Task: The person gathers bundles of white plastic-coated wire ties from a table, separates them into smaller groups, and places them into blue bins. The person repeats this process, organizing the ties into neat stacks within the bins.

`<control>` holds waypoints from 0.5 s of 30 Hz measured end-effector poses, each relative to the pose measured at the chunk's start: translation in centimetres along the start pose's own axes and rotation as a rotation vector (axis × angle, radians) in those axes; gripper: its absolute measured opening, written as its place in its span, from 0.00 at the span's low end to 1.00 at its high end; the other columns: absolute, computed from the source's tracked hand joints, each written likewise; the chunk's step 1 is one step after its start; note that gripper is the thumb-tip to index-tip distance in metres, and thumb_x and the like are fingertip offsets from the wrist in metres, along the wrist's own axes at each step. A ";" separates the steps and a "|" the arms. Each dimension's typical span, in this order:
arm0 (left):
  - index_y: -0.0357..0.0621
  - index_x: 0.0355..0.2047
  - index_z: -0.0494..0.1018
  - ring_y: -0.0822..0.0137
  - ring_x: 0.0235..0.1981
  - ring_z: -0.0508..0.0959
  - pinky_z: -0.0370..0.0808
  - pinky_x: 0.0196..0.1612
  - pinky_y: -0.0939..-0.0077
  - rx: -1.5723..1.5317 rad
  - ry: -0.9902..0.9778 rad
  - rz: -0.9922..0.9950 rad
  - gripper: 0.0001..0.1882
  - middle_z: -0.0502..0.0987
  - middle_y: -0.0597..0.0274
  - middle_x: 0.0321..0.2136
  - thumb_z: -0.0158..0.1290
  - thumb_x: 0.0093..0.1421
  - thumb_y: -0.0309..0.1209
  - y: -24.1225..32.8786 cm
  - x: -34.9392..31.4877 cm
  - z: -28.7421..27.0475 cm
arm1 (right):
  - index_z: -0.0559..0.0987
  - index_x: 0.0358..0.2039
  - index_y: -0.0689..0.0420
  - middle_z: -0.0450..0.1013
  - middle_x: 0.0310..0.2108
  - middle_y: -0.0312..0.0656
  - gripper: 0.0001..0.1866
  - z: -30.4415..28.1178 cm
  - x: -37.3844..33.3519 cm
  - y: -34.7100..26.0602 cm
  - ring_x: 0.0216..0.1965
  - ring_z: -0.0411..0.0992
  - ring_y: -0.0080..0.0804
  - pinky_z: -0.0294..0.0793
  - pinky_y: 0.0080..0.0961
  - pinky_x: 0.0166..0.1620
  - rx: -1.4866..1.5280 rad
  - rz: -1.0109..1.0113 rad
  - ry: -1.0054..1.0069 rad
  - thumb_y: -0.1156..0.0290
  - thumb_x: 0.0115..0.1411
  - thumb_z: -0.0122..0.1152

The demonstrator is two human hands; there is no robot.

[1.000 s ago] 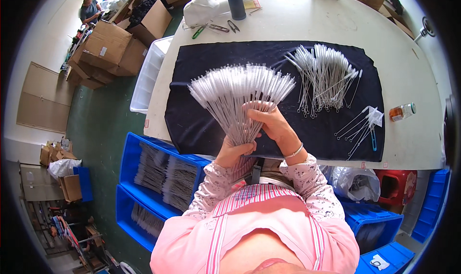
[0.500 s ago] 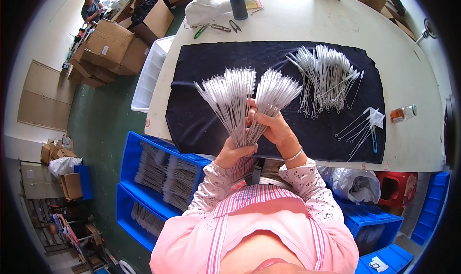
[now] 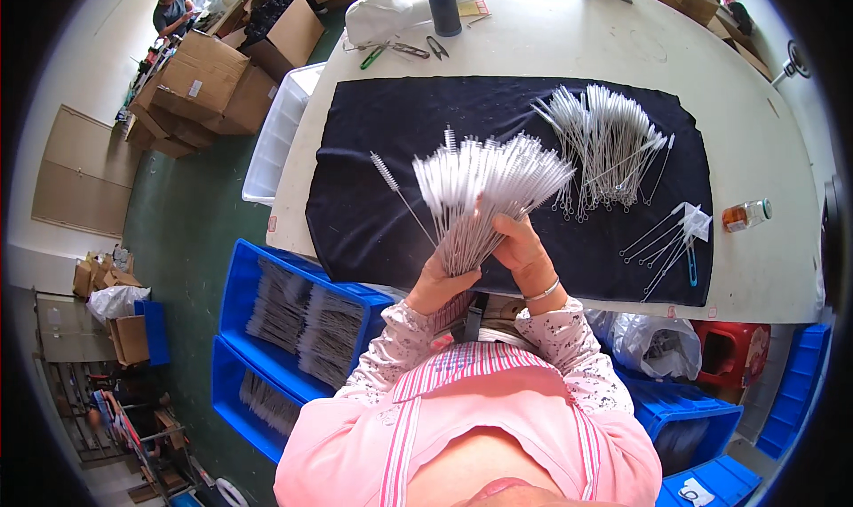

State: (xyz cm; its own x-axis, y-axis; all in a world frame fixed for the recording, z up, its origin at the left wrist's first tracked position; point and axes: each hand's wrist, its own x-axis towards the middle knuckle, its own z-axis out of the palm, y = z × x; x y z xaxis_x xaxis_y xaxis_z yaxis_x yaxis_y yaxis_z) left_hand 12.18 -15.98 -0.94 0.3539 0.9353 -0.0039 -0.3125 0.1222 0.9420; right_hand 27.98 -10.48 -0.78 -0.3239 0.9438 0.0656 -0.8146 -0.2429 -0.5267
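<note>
A thick bundle of white-bristled straw brushes point(image 3: 484, 183) fans out above the near part of a dark cloth point(image 3: 355, 214). My left hand point(image 3: 442, 285) is closed round the lower wire stems. My right hand point(image 3: 520, 247) grips the bundle's right side a little higher, its thumb across the stems and its fingers hidden behind. One brush point(image 3: 386, 171) sticks out to the left, apart from the rest. Right of the bundle, a pile of similar brushes point(image 3: 613, 138) lies on the cloth, loop ends toward me. Several loose brushes point(image 3: 653, 249) lie nearer the cloth's right edge.
A blue-handled tool point(image 3: 692, 265) lies near a glass jar point(image 3: 746, 215). Scissors and snips point(image 3: 436, 47) rest beside a dark bottle point(image 3: 442, 5) at the table's far side. Blue crates point(image 3: 233, 316) of brushes stand at left below the table; a red stool point(image 3: 730, 351) stands at right.
The two fanned halves of the brush bundle have come together into one. A single brush now leans out to the left. Both hands have shifted slightly right.
</note>
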 end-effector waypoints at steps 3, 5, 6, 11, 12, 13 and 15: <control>0.42 0.64 0.51 0.75 0.39 0.72 0.71 0.42 0.78 0.089 0.000 0.041 0.41 0.70 0.63 0.49 0.53 0.51 0.13 -0.4 0.1 0.2 | 0.73 0.48 0.61 0.74 0.41 0.43 0.25 0.4 -0.3 -0.3 0.41 0.74 0.34 0.74 0.32 0.45 -0.043 -0.007 -0.004 0.66 0.51 0.66; 0.40 0.62 0.54 0.75 0.39 0.72 0.71 0.42 0.79 0.104 0.034 0.071 0.37 0.70 0.63 0.47 0.54 0.52 0.15 0.0 0.1 0.8 | 0.72 0.49 0.62 0.74 0.42 0.44 0.26 0.3 -0.5 -1.1 0.40 0.75 0.34 0.75 0.32 0.44 -0.083 0.080 -0.046 0.65 0.51 0.66; 0.40 0.60 0.57 0.75 0.39 0.72 0.71 0.42 0.79 0.102 0.052 0.080 0.35 0.71 0.63 0.46 0.54 0.52 0.16 0.4 0.1 1.2 | 0.71 0.49 0.62 0.74 0.42 0.44 0.26 0.1 -0.6 -1.7 0.39 0.75 0.34 0.76 0.32 0.43 -0.103 0.107 -0.062 0.65 0.51 0.66; 0.38 0.44 0.68 0.70 0.34 0.74 0.72 0.38 0.75 -0.050 -0.056 -0.343 0.17 0.73 0.63 0.32 0.54 0.53 0.20 0.2 -0.7 1.0 | 0.69 0.53 0.63 0.72 0.47 0.50 0.32 0.8 0.3 0.0 0.44 0.75 0.41 0.77 0.33 0.43 -0.020 0.124 -0.086 0.56 0.53 0.66; 0.38 0.43 0.68 0.69 0.32 0.74 0.72 0.37 0.74 -0.115 -0.078 -0.412 0.17 0.73 0.62 0.31 0.55 0.52 0.20 1.0 -1.1 1.5 | 0.69 0.53 0.63 0.72 0.47 0.51 0.33 0.9 0.0 0.2 0.44 0.74 0.43 0.77 0.34 0.43 0.008 0.136 -0.095 0.55 0.53 0.65; 0.38 0.42 0.68 0.68 0.31 0.74 0.72 0.36 0.73 -0.173 -0.097 -0.481 0.17 0.73 0.62 0.30 0.55 0.51 0.20 1.4 -1.3 1.6 | 0.68 0.54 0.63 0.72 0.48 0.52 0.33 1.1 -0.4 0.5 0.45 0.74 0.44 0.77 0.34 0.43 0.039 0.145 -0.110 0.54 0.54 0.65; 0.37 0.42 0.68 0.66 0.28 0.73 0.72 0.34 0.72 -0.213 -0.169 -0.487 0.17 0.73 0.61 0.29 0.56 0.50 0.21 1.2 -1.6 1.1 | 0.69 0.52 0.62 0.73 0.45 0.50 0.29 1.7 -1.0 0.7 0.43 0.74 0.41 0.78 0.35 0.43 0.020 0.172 -0.042 0.57 0.56 0.64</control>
State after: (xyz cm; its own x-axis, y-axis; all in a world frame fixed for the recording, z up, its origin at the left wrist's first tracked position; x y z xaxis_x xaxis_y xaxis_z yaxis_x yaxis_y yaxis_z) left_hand 12.20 -17.71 0.54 0.6331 0.6896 -0.3516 -0.2423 0.6080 0.7561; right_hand 26.95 -12.00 0.18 -0.4789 0.8778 0.0119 -0.7547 -0.4047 -0.5164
